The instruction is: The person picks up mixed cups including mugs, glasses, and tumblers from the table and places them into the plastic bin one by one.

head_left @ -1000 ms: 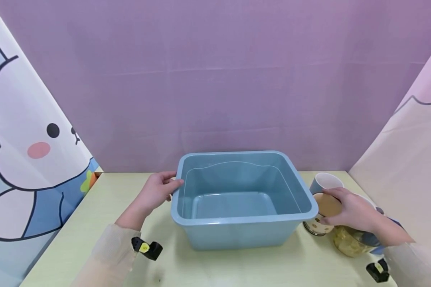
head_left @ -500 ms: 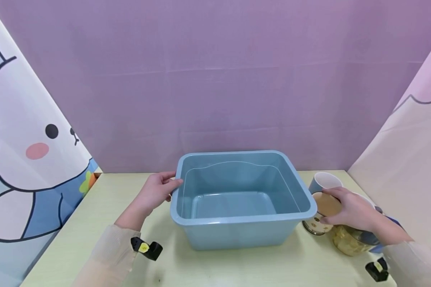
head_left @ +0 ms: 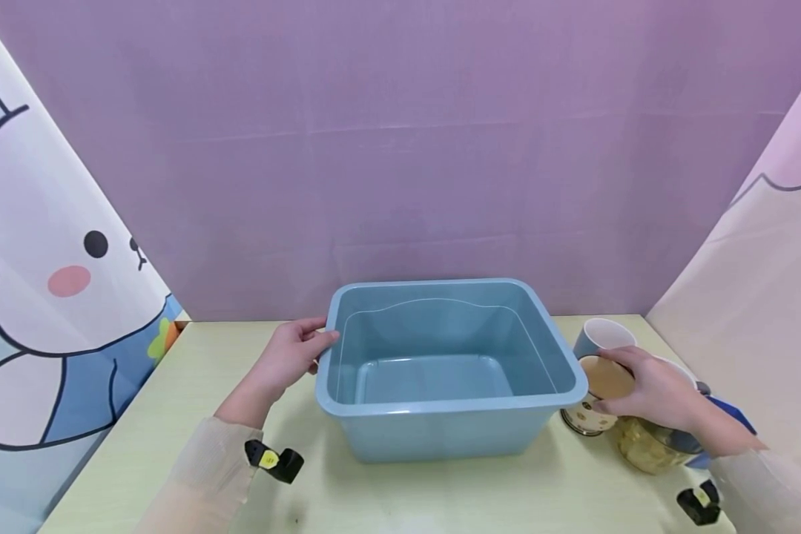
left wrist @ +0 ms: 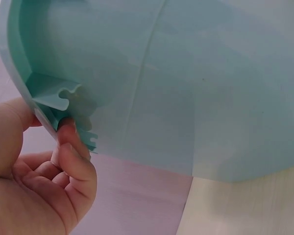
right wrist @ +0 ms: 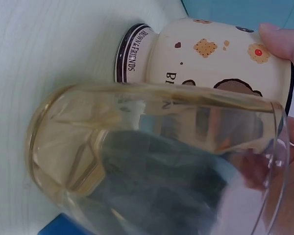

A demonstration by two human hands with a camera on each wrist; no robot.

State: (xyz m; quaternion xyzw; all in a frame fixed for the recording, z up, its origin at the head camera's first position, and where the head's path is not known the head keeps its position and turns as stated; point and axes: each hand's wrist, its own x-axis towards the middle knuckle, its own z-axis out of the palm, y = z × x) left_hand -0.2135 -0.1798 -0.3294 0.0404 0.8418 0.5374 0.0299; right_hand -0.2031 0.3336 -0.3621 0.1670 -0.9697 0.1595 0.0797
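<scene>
A blue plastic basin (head_left: 440, 430) stands mid-table with nothing inside it. My left hand (head_left: 296, 354) pinches its left rim, thumb on top and fingers tucked beneath; the left wrist view shows those fingers (left wrist: 73, 161) under the lip, beside a small notched rib. At the basin's right, my right hand (head_left: 657, 393) grips a cream mug (right wrist: 206, 49) by its top, thumb and fingers on opposite sides. Cookie and bear prints cover the upright mug, and its top looks tan from above. An amber-tinted glass (right wrist: 73, 142) stands close beside the mug, under the right hand.
Behind the mug stands a blue cup (head_left: 587, 347) with a white inside. A white rim (head_left: 682, 371) and a dark blue object (head_left: 734, 415) show past the right hand. The pale table (head_left: 440, 497) meets a purple cloth (head_left: 400, 185) at the back, with printed cloths on both sides.
</scene>
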